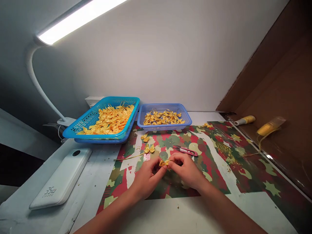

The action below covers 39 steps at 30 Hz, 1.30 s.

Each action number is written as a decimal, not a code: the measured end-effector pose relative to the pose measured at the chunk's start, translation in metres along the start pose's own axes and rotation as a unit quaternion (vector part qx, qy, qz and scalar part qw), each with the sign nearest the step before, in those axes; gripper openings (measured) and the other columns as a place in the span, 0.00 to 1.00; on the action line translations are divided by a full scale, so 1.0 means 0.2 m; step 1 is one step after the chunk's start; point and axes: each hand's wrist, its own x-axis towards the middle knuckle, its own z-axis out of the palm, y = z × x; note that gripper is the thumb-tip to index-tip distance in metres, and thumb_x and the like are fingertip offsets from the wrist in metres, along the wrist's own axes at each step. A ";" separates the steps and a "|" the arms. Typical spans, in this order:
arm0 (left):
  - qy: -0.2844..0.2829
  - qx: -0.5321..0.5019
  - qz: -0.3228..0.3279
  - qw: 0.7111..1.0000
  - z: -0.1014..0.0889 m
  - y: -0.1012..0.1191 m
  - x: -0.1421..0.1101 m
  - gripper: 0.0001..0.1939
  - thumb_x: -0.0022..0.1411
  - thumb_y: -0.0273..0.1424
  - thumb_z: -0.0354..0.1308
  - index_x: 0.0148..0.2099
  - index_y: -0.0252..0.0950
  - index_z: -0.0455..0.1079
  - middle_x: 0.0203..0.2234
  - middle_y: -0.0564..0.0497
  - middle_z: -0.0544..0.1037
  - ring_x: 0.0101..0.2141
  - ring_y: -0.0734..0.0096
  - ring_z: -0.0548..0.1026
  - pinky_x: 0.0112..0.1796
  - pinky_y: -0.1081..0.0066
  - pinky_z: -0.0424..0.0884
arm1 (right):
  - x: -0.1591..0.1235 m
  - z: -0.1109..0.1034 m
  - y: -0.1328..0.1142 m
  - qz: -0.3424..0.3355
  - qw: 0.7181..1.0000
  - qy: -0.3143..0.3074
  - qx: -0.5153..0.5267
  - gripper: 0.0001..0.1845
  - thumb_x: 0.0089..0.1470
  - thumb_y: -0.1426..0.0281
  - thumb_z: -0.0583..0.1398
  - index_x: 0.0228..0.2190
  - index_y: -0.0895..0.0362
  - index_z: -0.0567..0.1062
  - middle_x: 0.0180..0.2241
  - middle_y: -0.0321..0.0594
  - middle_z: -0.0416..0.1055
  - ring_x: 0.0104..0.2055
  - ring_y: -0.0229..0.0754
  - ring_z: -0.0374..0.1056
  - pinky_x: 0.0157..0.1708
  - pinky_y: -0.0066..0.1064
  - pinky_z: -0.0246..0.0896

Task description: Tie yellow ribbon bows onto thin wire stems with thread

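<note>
Both hands meet over the patterned wrapping paper [219, 162] near the table's middle. My left hand [146, 177] and my right hand [186, 170] each pinch one side of a small yellow ribbon bow [164, 162] held between their fingertips. Just beyond the fingers lie a finished yellow bow [149, 148] with a gold cord [128, 158] trailing left, and another bow [145, 137] farther back. Red-handled thread snips [185, 150] rest right behind my right hand.
A turquoise basket [97, 112] heaped with yellow bows sits at the back left, a smaller blue basket [163, 109] of bows beside it. A white power bank [60, 178] lies at left. Yellow thread spools [266, 128] and a brown cardboard wall [280, 81] are at right. A desk lamp [73, 19] hangs overhead.
</note>
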 end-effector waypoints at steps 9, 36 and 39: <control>-0.002 -0.019 -0.001 1.000 0.00 -0.02 0.01 0.16 0.63 0.40 0.50 0.27 0.36 0.61 0.21 0.56 0.63 0.24 0.74 0.59 0.25 0.74 0.53 | 0.00 0.01 0.00 -0.030 0.999 0.019 -0.014 0.09 0.46 0.72 0.56 0.17 0.57 0.68 0.23 0.36 0.69 0.29 0.38 0.63 0.31 0.28 0.57; 0.022 0.173 0.071 0.982 0.02 -0.02 -0.02 0.14 0.61 0.32 0.46 0.24 0.38 0.49 0.20 0.56 0.59 0.24 0.72 0.57 0.26 0.72 0.52 | -0.03 0.06 -0.01 -0.014 0.997 0.050 -0.052 0.08 0.51 0.70 0.56 0.23 0.57 0.72 0.24 0.36 0.67 0.27 0.38 0.62 0.26 0.28 0.54; 0.028 0.126 0.058 0.990 0.00 0.01 -0.02 0.15 0.61 0.33 0.47 0.24 0.37 0.49 0.19 0.57 0.57 0.23 0.73 0.56 0.25 0.72 0.50 | -0.03 0.07 -0.02 -0.027 0.997 0.056 0.042 0.10 0.54 0.66 0.56 0.23 0.56 0.69 0.25 0.35 0.64 0.28 0.37 0.60 0.28 0.28 0.56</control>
